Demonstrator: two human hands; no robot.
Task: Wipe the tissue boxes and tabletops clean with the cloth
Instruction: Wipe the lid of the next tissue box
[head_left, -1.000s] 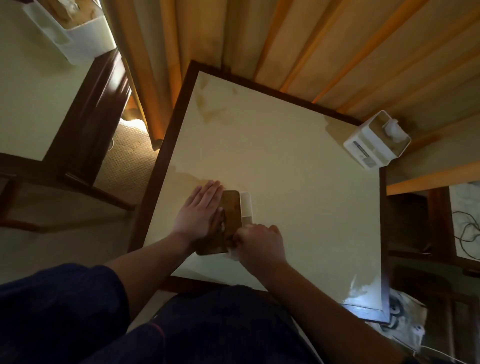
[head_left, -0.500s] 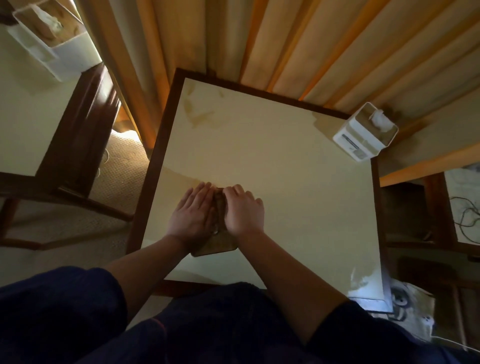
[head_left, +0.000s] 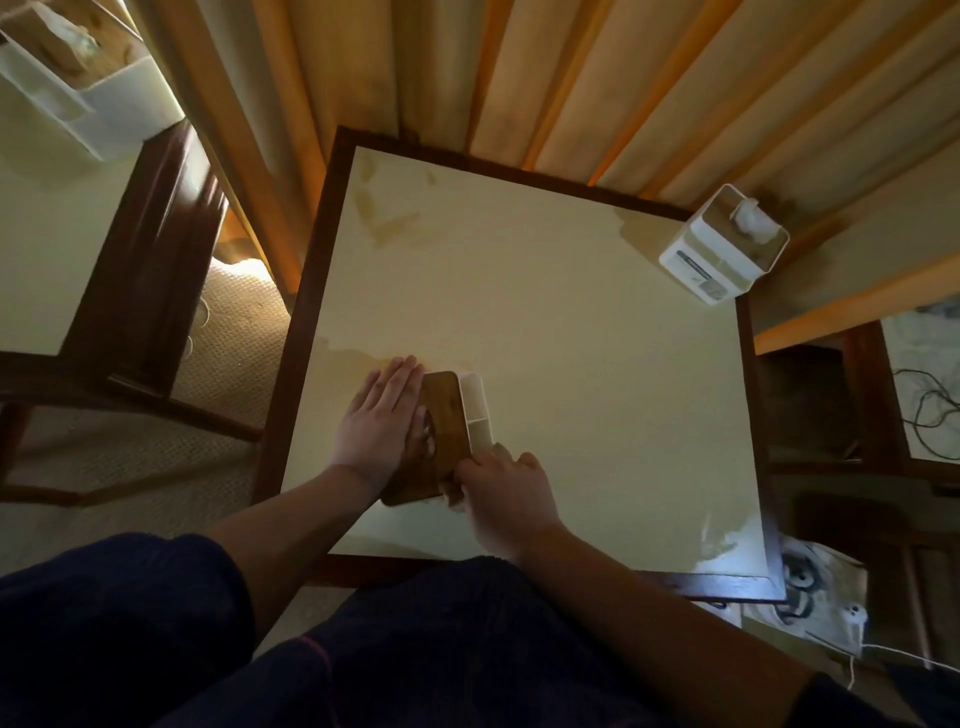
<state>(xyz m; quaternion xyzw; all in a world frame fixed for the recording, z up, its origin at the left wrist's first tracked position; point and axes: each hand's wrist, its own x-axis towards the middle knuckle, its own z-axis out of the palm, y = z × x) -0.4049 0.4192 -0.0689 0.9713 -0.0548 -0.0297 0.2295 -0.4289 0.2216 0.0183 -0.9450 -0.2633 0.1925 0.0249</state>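
A tissue box (head_left: 441, 431) with a brown wooden lid and a white side compartment lies on the cream tabletop (head_left: 571, 389), near its front left. My left hand (head_left: 379, 421) rests flat against the box's left side, fingers together, holding it steady. My right hand (head_left: 506, 496) is at the box's near end, closed on a cloth (head_left: 453, 491). Only a small crumpled bit of the cloth shows by the fingers. This hand is blurred by motion.
A second white tissue box (head_left: 722, 244) stands at the table's far right corner. A third (head_left: 78, 78) sits on another table at the far left. Pleated curtains (head_left: 519, 78) hang behind. A dark chair (head_left: 156, 249) stands left, and cables (head_left: 930, 405) lie right.
Half a second ago my right hand lay on top of the box beside my left. It has slid back toward me to the box's near end. My left hand stayed put.
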